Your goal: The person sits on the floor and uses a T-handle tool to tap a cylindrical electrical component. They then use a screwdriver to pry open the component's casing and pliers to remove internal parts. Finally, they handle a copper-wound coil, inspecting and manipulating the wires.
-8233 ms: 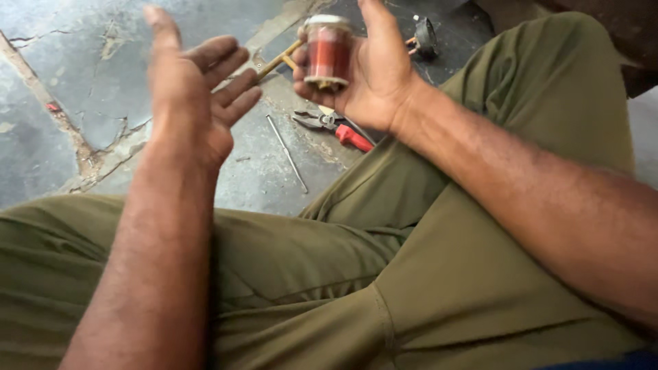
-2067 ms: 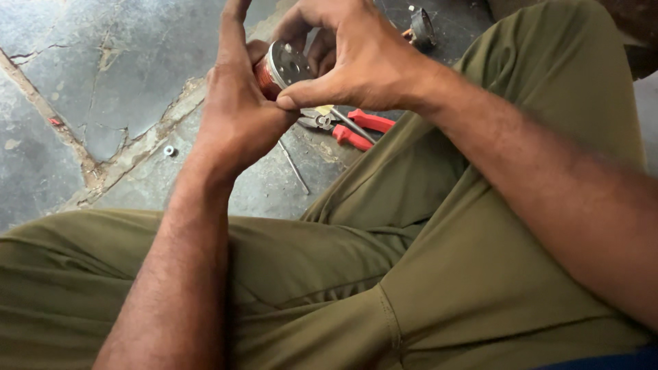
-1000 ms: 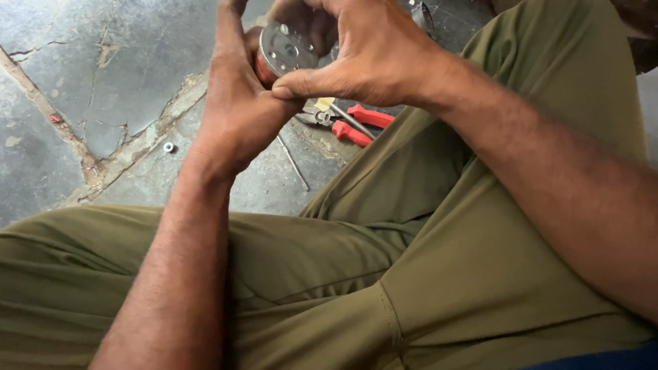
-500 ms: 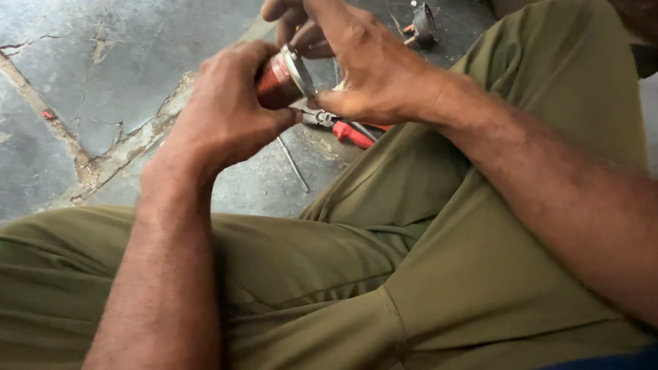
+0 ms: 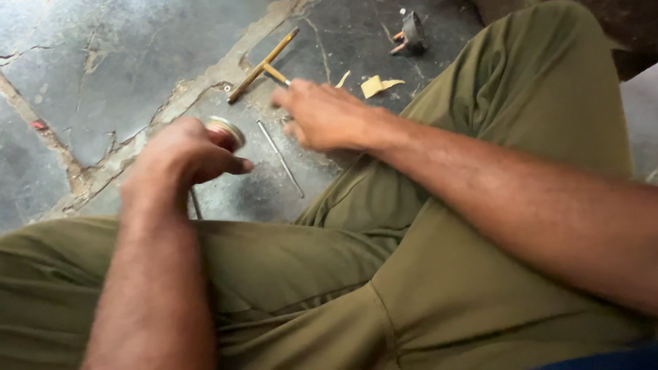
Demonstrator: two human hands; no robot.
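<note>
My left hand (image 5: 179,156) is wrapped around a small cylinder with copper-red winding and a metal end cap (image 5: 226,130), low over the floor. My right hand (image 5: 322,115) hovers just to the right of it, palm down and blurred, covering the spot where red-handled pliers lay; whether it grips anything is hidden. A thin metal rod (image 5: 281,159) lies on the floor between and below the two hands.
I sit on a cracked grey concrete floor (image 5: 103,82) with olive-trousered legs (image 5: 411,274) spread. A wooden-handled tool (image 5: 264,65) lies beyond the hands. Yellowish scraps (image 5: 375,85) and a small dark metal part (image 5: 411,34) lie farther back.
My right hand let go of the cylinder and dropped to the floor at the right. My left hand carried the cylinder down and to the left.
</note>
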